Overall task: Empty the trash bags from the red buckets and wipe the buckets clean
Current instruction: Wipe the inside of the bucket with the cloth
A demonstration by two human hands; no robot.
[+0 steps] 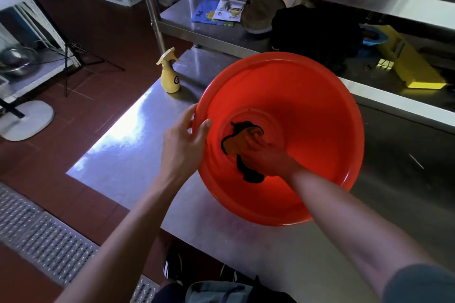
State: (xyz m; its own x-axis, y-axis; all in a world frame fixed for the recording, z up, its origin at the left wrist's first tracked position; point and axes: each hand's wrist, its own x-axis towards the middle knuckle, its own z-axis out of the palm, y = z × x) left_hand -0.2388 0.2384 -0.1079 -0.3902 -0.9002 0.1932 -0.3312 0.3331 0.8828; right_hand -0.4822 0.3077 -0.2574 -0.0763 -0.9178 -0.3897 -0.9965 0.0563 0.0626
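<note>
Steel covers the table (138,155), the biggest surface here, with a shelf (221,29) behind it. Next in size, the red bucket (307,106) stands on that table near its front edge. The left hand (183,145) grips the bucket's left rim, thumb inside and fingers curled over the outside. Down in the bucket, the right hand (268,157) presses a dark-edged cloth (236,144) against the bottom, fingers bent onto it. Left of the bucket stands a yellow spray bottle (170,74), apart from it.

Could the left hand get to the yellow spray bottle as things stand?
Probably yes: the left hand only grips the red bucket rim, and bare table lies between it and the spray bottle.
</note>
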